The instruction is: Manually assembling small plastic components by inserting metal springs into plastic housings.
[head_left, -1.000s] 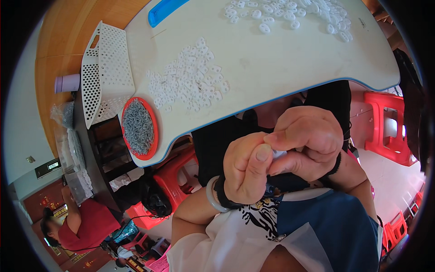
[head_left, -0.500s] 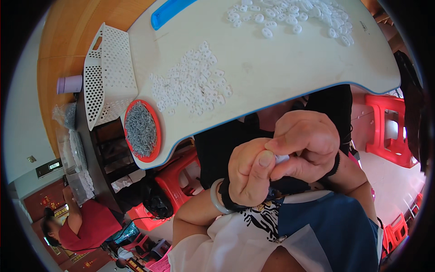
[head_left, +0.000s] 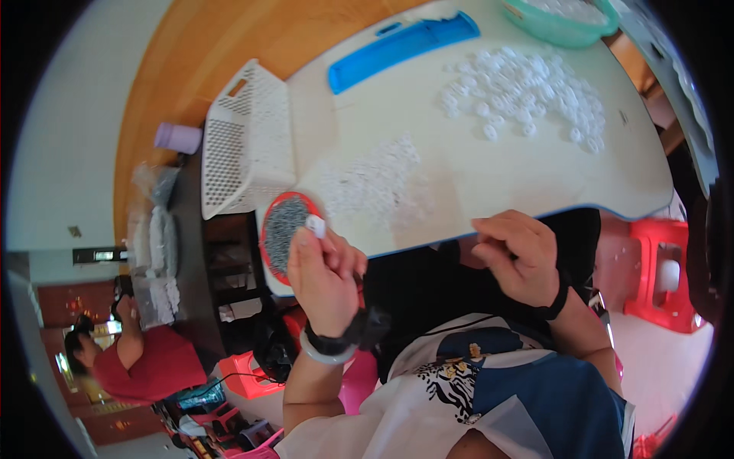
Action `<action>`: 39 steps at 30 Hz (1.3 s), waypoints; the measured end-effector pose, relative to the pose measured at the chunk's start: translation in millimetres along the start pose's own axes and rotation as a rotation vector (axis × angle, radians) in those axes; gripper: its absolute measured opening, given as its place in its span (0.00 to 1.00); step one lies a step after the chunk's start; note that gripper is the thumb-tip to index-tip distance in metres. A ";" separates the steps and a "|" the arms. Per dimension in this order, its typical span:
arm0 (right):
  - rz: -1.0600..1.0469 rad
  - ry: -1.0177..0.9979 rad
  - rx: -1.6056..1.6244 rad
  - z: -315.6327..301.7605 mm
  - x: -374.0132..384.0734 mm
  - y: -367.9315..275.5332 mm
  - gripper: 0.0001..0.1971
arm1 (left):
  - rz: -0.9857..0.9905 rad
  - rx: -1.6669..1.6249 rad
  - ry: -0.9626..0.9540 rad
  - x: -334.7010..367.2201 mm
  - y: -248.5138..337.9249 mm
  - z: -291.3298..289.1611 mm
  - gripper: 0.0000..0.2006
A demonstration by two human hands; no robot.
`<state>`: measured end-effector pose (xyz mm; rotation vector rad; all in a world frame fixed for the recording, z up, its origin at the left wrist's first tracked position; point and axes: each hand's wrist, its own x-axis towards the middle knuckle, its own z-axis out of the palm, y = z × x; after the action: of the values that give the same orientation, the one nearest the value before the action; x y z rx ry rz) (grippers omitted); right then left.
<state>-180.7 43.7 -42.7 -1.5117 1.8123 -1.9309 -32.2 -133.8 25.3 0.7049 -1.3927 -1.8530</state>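
Observation:
A small white plastic piece (head_left: 315, 224) is pinched upright between the thumb and fingers of my left hand (head_left: 325, 283). That hand is raised in front of a red dish (head_left: 311, 203) filled with small grey screws (head_left: 280, 229), and hides part of it. My right hand (head_left: 524, 258) hovers by the table's near edge, thumb and fingers apart, with nothing seen in it. Between the hands and farther back lies a loose spread of small white pieces (head_left: 375, 180), blurred here. Larger white oval pieces (head_left: 527, 96) are heaped toward the back right.
A blue tray (head_left: 405, 50) lies along the table's back edge. At the far right is a green basin (head_left: 562, 29) of white parts. A white perforated basket (head_left: 248, 138) stands at the left. A red stool (head_left: 665, 306) is at right; a person in red (head_left: 157, 367) is at left.
My hands, together before, have parted: the left went up and left with the white piece, and the right opened and drew away. The view has shifted, showing more of the table's back.

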 end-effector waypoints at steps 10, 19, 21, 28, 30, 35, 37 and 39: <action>0.041 0.097 -0.198 -9.2 11.5 8.0 0.07 | -0.220 0.082 0.276 134.8 91.0 -107.9 0.13; 0.240 0.353 -0.193 -34.1 11.6 30.0 0.06 | 0.082 0.427 -0.053 57.5 35.7 -34.4 0.05; 0.256 0.332 -0.250 -42.7 14.9 33.1 0.06 | 0.139 0.512 -0.130 31.9 9.0 -16.5 0.03; 0.362 0.318 -0.331 -49.4 26.9 44.7 0.10 | 0.372 0.976 -0.290 -8.4 -50.3 26.8 0.06; 0.300 0.317 -0.415 -44.9 28.5 48.1 0.12 | 0.672 1.179 -0.321 -4.7 -58.5 30.4 0.09; 0.285 0.249 -0.630 -46.8 40.0 50.5 0.14 | 0.702 1.271 -0.377 6.6 -64.8 29.2 0.10; 0.370 0.133 -0.682 -47.5 44.0 53.0 0.13 | 0.707 1.272 -0.375 12.6 -68.7 25.9 0.09; 0.381 0.095 -0.709 -46.4 44.8 52.6 0.12 | 0.703 1.274 -0.384 15.0 -67.9 27.7 0.09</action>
<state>-262.8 32.2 -50.0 -1.0683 2.7624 -1.2590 -76.8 -118.0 -32.6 0.2897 -2.6229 -0.4020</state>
